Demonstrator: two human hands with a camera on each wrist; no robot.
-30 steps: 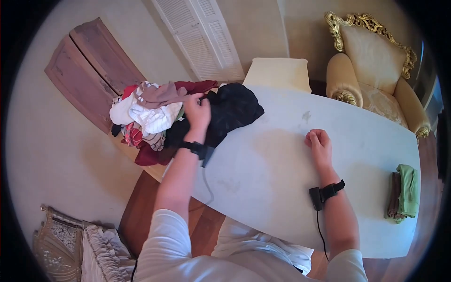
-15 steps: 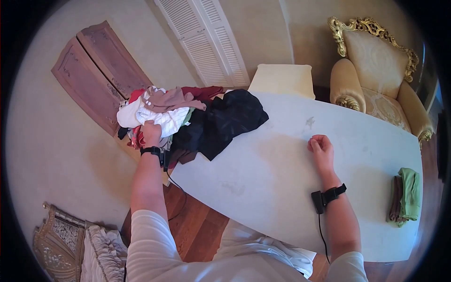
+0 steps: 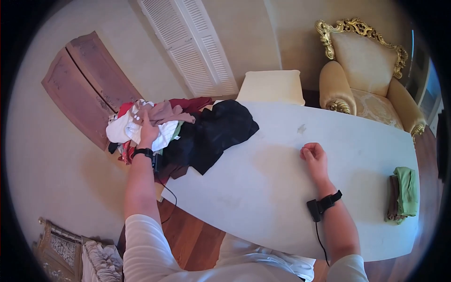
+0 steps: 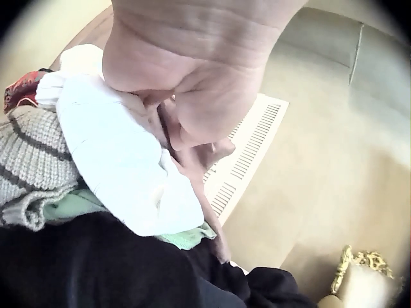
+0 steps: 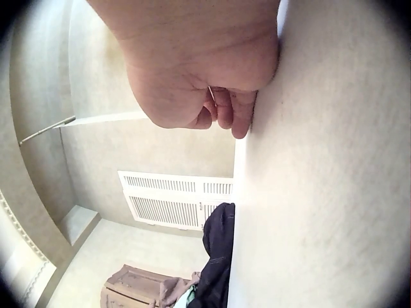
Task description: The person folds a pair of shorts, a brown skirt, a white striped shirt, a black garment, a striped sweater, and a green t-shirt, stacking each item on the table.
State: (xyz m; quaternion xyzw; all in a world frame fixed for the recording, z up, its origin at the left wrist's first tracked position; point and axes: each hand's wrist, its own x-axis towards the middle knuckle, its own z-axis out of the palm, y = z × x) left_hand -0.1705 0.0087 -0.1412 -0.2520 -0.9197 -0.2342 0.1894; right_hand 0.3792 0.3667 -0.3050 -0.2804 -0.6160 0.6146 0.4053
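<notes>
A heap of clothes lies at the table's left end. My left hand [image 3: 149,134] is on top of it, fingers curled into a mauve buttoned garment [image 3: 171,114] and gripping its cloth. Just beneath are a white garment [image 4: 122,154] and a grey striped knit [image 4: 32,154], seen in the left wrist view. A black garment [image 3: 216,134] spreads from the heap onto the tabletop. My right hand [image 3: 315,162] rests on its side on the white table [image 3: 263,202], its fingers loosely curled around nothing.
A folded green garment [image 3: 406,188] lies with a brown one [image 3: 392,199] at the table's right end. Beyond the far edge stand a cream stool [image 3: 271,87] and a gilded armchair [image 3: 364,70]. A cable hangs from each wrist camera.
My left hand has moved from over the black garment to the left side of the heap, then up onto the mauve garment. The right hand stays resting on the table.
</notes>
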